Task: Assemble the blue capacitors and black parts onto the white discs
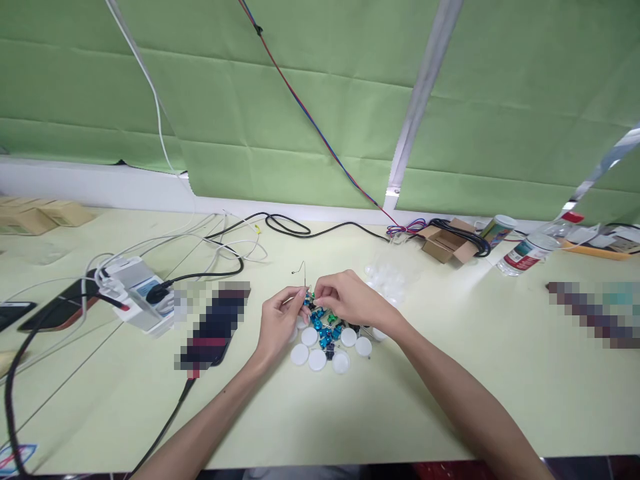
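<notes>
My left hand [281, 319] is closed, its thumb and fingers pinching a small blue-and-green part with a thin bent wire [305, 273] rising from it. My right hand [350, 297] is beside it, with fingertips drawn together at the same part; whatever they grip is too small and covered to name. Below both hands lies a pile of small blue parts [326, 333] with some green and black pieces and thin metal pins. Several white round discs [317, 360] lie around the front and sides of the pile. A few are partly hidden behind my hands.
Clear plastic bags [387, 280] lie behind my right hand. A phone [215, 327] and a white power strip [140, 293] with cables are on the left. An open cardboard box [447, 243], a can [497, 231] and a plastic bottle [530, 250] stand at the back right.
</notes>
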`<state>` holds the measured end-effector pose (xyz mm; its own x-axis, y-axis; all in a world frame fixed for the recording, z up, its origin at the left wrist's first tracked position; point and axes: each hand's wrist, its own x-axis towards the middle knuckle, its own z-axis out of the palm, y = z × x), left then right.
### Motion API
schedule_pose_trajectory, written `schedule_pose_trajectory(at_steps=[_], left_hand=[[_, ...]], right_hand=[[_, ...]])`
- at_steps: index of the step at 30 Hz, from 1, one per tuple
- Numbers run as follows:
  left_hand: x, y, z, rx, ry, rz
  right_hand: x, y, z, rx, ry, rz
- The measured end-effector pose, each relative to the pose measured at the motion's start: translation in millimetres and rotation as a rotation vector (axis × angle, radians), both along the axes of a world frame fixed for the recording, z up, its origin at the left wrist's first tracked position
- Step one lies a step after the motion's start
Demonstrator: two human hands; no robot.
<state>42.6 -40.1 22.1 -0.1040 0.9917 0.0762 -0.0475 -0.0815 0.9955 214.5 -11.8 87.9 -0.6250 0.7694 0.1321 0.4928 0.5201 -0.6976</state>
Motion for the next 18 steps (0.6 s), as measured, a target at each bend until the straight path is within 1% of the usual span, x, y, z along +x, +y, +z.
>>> schedule_pose_trajectory(at_steps=[5, 9, 14, 18], left_hand=[[0.5, 0.4, 1.2, -0.029, -0.035, -0.014], [0.7, 2.8, -1.0, -0.068, -0.107, -0.044], [-0.6, 3.3, -3.8, -0.094, -0.198, -0.125], [-0.6, 1.6, -1.8, -0.104, -0.269, -0.194]], right_hand=[[0.2, 0.0, -0.6, 0.017, 0.041, -0.018], [0.8, -0.7, 1.9, 0.008, 0.107, -0.027], [1.5, 1.3, 6.1, -0.015, 0.157, -0.002], [2.3, 4.4, 5.5, -0.078, 0.207, 0.034]])
